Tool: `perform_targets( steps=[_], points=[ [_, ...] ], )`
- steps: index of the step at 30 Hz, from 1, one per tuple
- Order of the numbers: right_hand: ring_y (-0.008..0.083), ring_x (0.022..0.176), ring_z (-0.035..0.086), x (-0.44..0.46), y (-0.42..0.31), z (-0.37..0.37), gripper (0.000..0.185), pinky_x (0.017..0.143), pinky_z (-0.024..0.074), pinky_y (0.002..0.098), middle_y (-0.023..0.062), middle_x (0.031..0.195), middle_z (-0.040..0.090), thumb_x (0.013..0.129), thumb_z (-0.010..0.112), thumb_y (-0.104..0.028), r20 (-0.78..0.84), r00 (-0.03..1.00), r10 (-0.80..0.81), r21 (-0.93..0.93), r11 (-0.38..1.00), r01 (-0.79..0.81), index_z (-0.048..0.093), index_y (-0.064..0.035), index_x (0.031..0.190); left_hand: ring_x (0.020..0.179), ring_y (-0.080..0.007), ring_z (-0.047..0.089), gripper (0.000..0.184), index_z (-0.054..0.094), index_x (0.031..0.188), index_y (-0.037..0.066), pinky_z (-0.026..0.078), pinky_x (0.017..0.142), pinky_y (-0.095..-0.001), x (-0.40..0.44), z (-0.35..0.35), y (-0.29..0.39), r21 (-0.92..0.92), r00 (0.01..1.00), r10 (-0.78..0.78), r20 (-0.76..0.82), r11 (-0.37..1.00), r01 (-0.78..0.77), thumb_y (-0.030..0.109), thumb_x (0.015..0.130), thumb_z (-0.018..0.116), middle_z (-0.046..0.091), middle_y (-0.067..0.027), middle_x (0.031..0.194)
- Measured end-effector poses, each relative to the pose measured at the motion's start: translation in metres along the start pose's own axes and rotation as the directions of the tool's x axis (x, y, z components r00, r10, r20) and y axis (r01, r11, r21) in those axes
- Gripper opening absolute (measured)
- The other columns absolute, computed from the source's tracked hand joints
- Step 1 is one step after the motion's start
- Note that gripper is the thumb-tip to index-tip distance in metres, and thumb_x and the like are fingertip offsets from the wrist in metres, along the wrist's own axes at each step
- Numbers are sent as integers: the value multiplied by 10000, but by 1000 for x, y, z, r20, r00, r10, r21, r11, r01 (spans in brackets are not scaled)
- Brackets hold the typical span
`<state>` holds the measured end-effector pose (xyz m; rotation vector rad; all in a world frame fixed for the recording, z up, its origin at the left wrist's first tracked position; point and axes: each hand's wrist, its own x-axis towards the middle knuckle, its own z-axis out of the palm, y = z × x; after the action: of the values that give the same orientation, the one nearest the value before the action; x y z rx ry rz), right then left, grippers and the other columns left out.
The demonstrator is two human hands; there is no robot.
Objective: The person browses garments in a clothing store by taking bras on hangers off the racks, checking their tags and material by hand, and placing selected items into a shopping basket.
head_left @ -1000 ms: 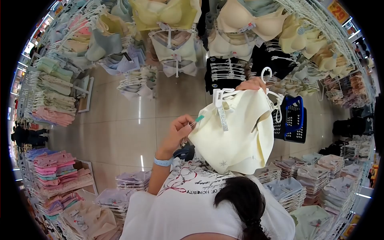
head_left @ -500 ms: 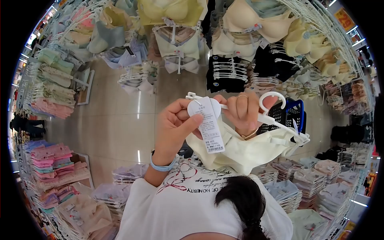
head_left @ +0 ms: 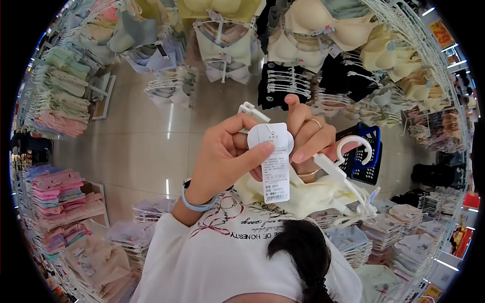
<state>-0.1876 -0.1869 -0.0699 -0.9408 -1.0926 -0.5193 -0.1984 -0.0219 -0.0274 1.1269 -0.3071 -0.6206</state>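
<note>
A clothing shop, w/ bras hung on racks at the far side, pink folded garments stacked at left, a blue shopping basket seen at right & a "29" price sign posted far right.

A shopper's left hand pinches a printed white tag, the ringed right hand grips a white hanger, cream garment below, basket on the tiled floor, racks of bras around.
</note>
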Motion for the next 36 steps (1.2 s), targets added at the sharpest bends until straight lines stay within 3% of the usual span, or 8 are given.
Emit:
perform_targets(
  steps=[2,5,9,22,28,30,34,36],
  points=[
    [175,566,395,-8,-10,9,832,838,226,410,35,483,468,811,-20,-519,-250,949,190,9,981,-194,608,-14,605,595,-104,572,181,460,890,-37,463,463,-192,-2,0,0,2,1000,2,14,1000,-2,39,748,543,593,-110,722],
    [178,567,396,-5,0,12,825,821,241,398,39,498,471,816,-15,-509,-320,944,81,-95,989,-117,607,-20,585,592,-103,570,181,462,888,-38,464,465,-192,-6,4,2,5,999,-25,38,1000,25,44,750,545,592,-110,718],
    [188,581,390,-7,3,8,827,785,265,375,38,501,457,821,-45,-484,-193,981,24,-13,1000,-27,607,-25,603,582,-103,566,171,464,890,-46,467,471,-194,-7,11,-4,23,997,-51,51,998,50,53,766,528,589,-107,719],
    [185,603,369,-11,5,16,816,750,286,351,24,509,448,819,-42,-492,-288,953,92,101,993,-65,592,-37,579,543,-134,572,180,469,879,-57,472,457,-210,-7,6,-14,-54,998,20,60,998,-17,112,829,434,572,-108,695],
    [166,621,330,-11,10,8,736,744,246,349,23,569,507,830,4,-495,-132,985,114,123,988,-98,574,-70,644,531,-129,566,188,474,873,-61,467,442,-209,-5,5,-11,-51,999,-15,49,999,17,117,827,438,570,-108,693],
    [185,583,357,-10,11,19,819,732,287,347,34,488,452,823,-37,-486,-313,944,100,144,988,-56,589,-23,570,528,-122,563,194,474,872,-59,465,443,-205,-4,5,-12,-64,999,3,50,998,0,126,828,438,568,-104,696],
    [185,573,351,-8,8,29,821,729,287,344,42,474,452,822,-32,-492,-450,879,158,144,984,-103,588,-19,565,542,-112,562,187,476,860,-47,461,451,-197,-6,4,-13,-63,998,3,68,998,1,134,830,437,566,-90,701],
    [167,588,317,-10,9,21,749,723,259,345,27,537,488,829,-14,-487,-245,959,142,113,987,-117,568,-68,611,559,-102,559,172,476,848,-32,455,458,-189,-5,3,-13,-57,997,26,67,998,-22,134,829,438,564,-76,700]
  ],
)
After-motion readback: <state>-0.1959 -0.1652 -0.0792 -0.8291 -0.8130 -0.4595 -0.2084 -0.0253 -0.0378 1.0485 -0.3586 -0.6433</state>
